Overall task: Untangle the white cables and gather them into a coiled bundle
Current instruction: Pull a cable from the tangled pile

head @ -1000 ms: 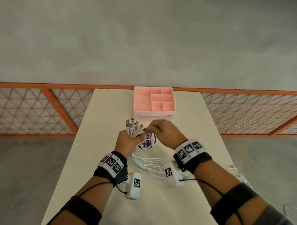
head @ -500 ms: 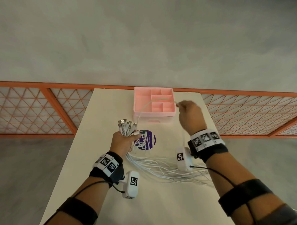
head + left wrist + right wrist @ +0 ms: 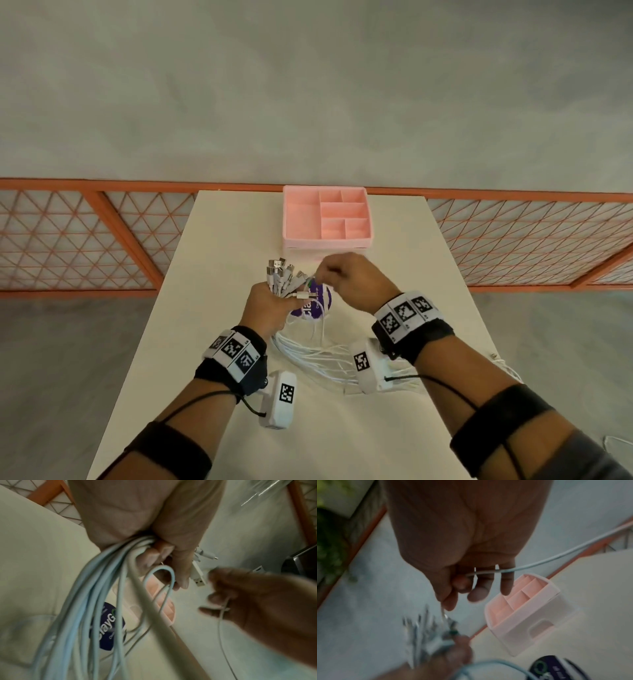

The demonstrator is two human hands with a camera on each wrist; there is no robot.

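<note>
My left hand (image 3: 272, 303) grips a bunch of white cables (image 3: 318, 356) just below their USB plugs (image 3: 281, 274), which fan upward above the fist. The cables' tails trail toward me across the table. In the left wrist view the cables (image 3: 96, 588) run out of the left hand's (image 3: 164, 555) curled fingers. My right hand (image 3: 330, 275) is right beside the plugs and pinches one thin white cable (image 3: 539, 562), which runs across its fingers (image 3: 477, 593). That cable's end near the plugs is blurred.
A pink compartment tray (image 3: 294, 240) stands at the far end of the cream table (image 3: 222, 257). A round purple sticker (image 3: 317, 303) lies under the hands. Orange mesh railing (image 3: 68, 240) lines both sides beyond the table. A cable end hangs off the right edge (image 3: 496, 358).
Half a second ago my right hand was out by the pink tray drawing one cable away. It has come back to the plugs at my left hand, which has stayed closed on the bunch.
</note>
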